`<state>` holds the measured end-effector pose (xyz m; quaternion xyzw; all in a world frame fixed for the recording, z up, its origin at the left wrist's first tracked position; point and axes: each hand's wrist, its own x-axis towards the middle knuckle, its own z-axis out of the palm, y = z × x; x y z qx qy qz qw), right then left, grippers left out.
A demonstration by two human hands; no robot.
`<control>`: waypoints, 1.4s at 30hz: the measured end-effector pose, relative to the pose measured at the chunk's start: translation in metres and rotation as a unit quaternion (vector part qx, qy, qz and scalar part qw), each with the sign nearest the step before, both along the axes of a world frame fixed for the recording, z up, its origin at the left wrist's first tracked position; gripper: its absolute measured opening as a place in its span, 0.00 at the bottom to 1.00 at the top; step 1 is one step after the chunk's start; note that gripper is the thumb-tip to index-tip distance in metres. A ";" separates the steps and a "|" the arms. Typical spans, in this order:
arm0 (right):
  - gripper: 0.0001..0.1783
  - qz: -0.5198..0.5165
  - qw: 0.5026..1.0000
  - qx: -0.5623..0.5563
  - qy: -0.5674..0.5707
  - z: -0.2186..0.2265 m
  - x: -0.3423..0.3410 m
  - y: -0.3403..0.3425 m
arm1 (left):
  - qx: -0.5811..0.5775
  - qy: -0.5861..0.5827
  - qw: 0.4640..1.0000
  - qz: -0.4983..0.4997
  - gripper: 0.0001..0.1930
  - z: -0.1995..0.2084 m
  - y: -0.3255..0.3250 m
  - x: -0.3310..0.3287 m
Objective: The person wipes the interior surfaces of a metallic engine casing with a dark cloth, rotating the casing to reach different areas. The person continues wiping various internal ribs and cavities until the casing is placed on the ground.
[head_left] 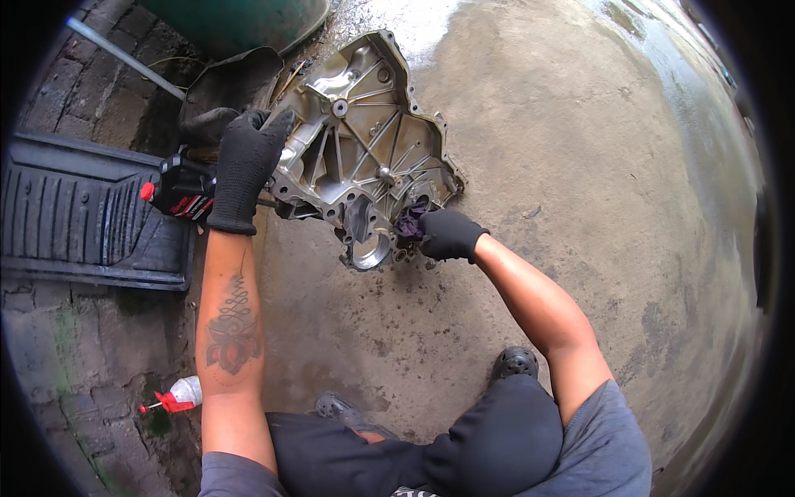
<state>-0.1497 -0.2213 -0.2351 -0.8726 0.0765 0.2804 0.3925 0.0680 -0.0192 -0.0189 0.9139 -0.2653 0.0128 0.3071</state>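
A large cast-metal engine cover [356, 124], silver with ribs and bolt holes, is tilted up in front of me with its inner side showing. My left hand [248, 161], in a black knit glove, grips its left edge; the fingertips are partly hidden behind the metal. At the cover's lower right, my right hand [450, 235], also in a black glove, is closed on a crumpled dark purple rag [409, 222]. The rag presses against the metal beside a round opening at the bottom of the cover.
Left of the cover lie a black oil bottle [184, 186] with a red cap and a black ribbed tray [91, 211]. A spray bottle [182, 393] with a red head is near my left forearm. Behind stands a green container [240, 21]. Concrete floor [580, 149] stretches right.
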 end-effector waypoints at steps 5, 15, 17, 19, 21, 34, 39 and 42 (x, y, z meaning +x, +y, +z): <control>0.11 -0.067 0.920 0.380 -0.070 0.007 -0.030 -0.019 | 0.010 -0.020 0.999 -0.029 0.19 0.003 0.001 -0.005; 0.16 -0.052 0.997 -0.006 -0.060 0.012 -0.011 0.030 | 0.028 -0.035 0.999 -0.005 0.19 0.002 -0.001 -0.003; 0.16 0.020 0.966 0.252 0.045 0.025 -0.020 0.022 | 0.028 -0.042 0.999 -0.021 0.18 0.003 0.000 -0.003; 0.17 0.025 0.918 0.391 0.064 0.037 -0.032 0.012 | 0.040 -0.038 0.998 -0.027 0.18 0.004 0.001 -0.004; 0.22 0.018 0.897 0.440 0.032 0.043 -0.036 0.005 | 0.047 -0.042 0.997 -0.036 0.17 0.005 0.002 -0.006; 0.45 0.005 0.993 -0.019 -0.116 -0.046 -0.081 0.092 | 0.005 -0.067 0.997 -0.045 0.26 -0.001 0.005 0.003; 0.24 -0.042 0.928 0.121 -0.350 -0.027 -0.073 0.066 | -0.008 -0.098 0.991 -0.087 0.26 -0.012 0.010 0.013; 0.27 -0.307 0.791 0.199 -0.491 -0.010 -0.036 0.053 | -0.004 -0.086 0.993 -0.079 0.26 -0.013 0.010 0.015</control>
